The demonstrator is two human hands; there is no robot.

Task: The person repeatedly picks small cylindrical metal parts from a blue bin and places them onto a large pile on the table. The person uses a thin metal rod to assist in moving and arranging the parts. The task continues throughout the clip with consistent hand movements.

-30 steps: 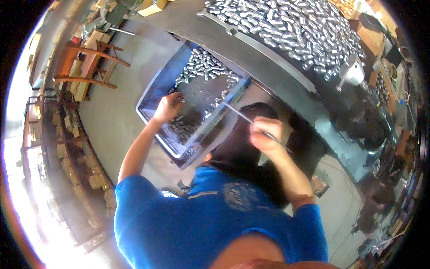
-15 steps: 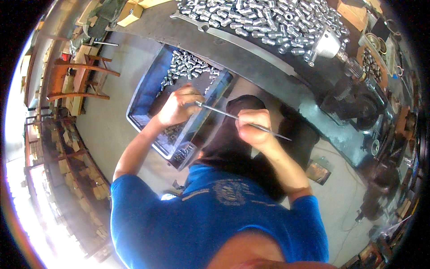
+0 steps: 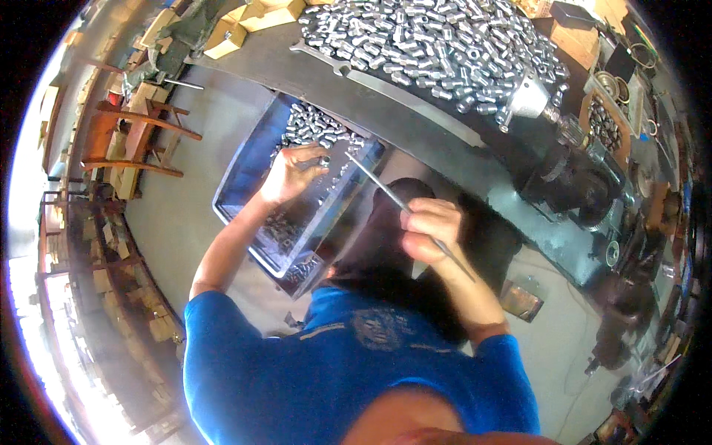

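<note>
My left hand (image 3: 291,175) is closed, pinching a small shiny metal fitting (image 3: 324,160) between thumb and fingers, over a blue plastic bin (image 3: 236,172). An open end of the fitting faces right. My right hand (image 3: 432,228) is wrapped round a slim grey metal rod (image 3: 379,182) that narrows toward its lower end. The rod slants up to the left, and its tip ends a little to the right of the fitting, apart from it. Loose fittings (image 3: 310,124) lie in the far part of the bin, below my left hand's level.
A dark workbench (image 3: 259,53) runs across the far side, bearing a large heap of metal fittings (image 3: 437,48) and a long wrench (image 3: 400,93). A dark machine (image 3: 578,178) stands at the right. A wooden stool (image 3: 141,137) is at the left. Small boxes (image 3: 225,38) sit at the bench's far left.
The rod's tip has come away from the fitting in my left hand. My right hand has moved slightly nearer to me, and the rod slants more steeply. The whole view has shifted a little.
</note>
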